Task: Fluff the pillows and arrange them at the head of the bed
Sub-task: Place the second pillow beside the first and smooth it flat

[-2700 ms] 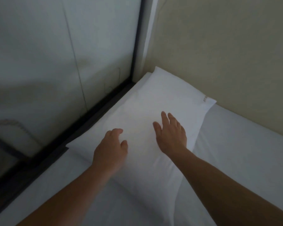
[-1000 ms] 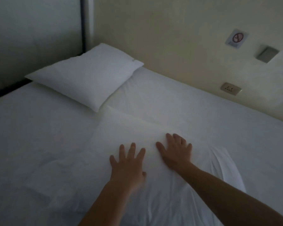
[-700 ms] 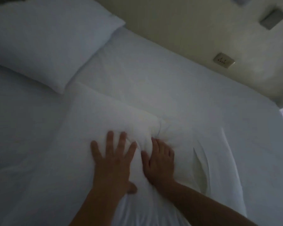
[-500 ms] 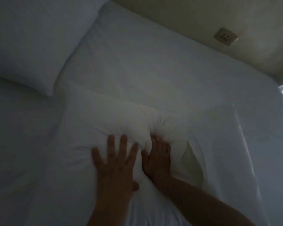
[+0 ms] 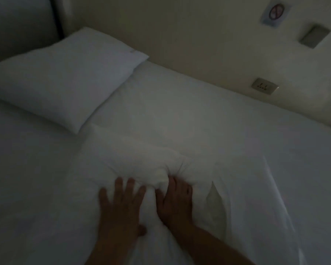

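Two white pillows lie on the bed [image 5: 208, 115] in the head view. The far pillow [image 5: 61, 81] sits in the corner against the wall. The near pillow [image 5: 134, 161] lies lower down, askew. The left hand [image 5: 120, 205] presses flat on it, fingers spread; the right hand [image 5: 175, 201] bunches its fabric in curled fingers. A wall socket [image 5: 265, 86] shows beyond.

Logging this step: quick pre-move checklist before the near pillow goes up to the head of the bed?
1. Far pillow already by the wall: ok.
2. Spot beside it on the sheet free: ok.
3. Left hand has a grip: not ok, it lies flat with fingers spread.
4. Right hand has a grip: cannot tell, fingertips buried in bunched fabric.
5. Near pillow fluffed evenly: not ok, dented and wrinkled at the hands.
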